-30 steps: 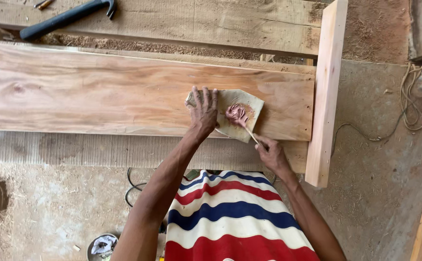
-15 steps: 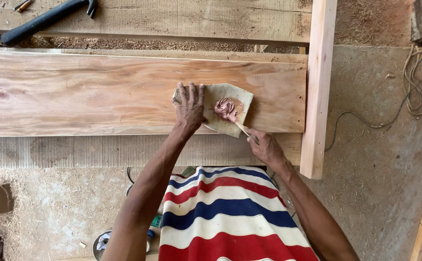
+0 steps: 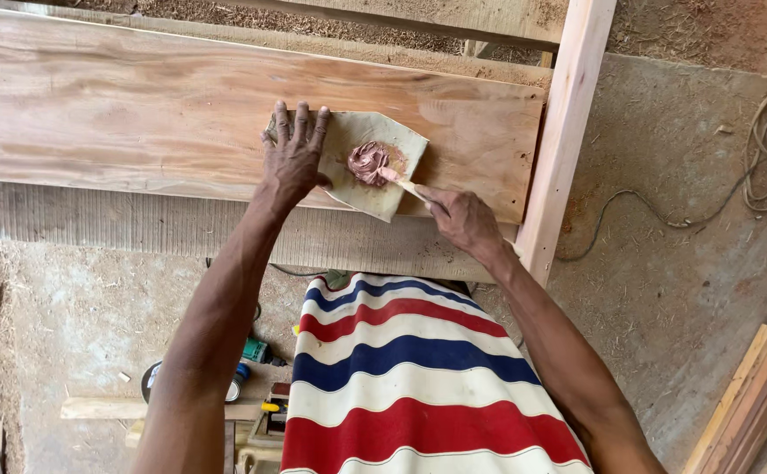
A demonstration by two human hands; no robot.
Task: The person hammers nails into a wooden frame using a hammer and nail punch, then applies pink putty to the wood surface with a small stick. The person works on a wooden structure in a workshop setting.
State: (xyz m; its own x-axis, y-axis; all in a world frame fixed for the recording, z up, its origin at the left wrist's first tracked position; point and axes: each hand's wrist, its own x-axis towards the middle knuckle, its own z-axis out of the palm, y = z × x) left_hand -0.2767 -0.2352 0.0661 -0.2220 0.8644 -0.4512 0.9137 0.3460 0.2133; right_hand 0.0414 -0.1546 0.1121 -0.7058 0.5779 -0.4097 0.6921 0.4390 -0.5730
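Head view: left hand (image 3: 294, 158) lies flat, fingers spread, pinning a pale square scrap of board (image 3: 375, 167) on the wide reddish-brown wooden plank (image 3: 138, 123). Right hand (image 3: 464, 219) is closed round a thin wooden stick (image 3: 408, 186), its tip in a lump of pinkish-brown paste (image 3: 368, 162) on that scrap. Judged progress: paste is mixed or loaded only; none shows spread on the plank. Pale upright timber (image 3: 568, 132) stands just right.

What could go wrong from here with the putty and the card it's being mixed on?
The card overhangs the plank's near edge; if the left hand lifts, it might tip off. The reddish putty could smear onto the plank as the right hand works the thin stick.
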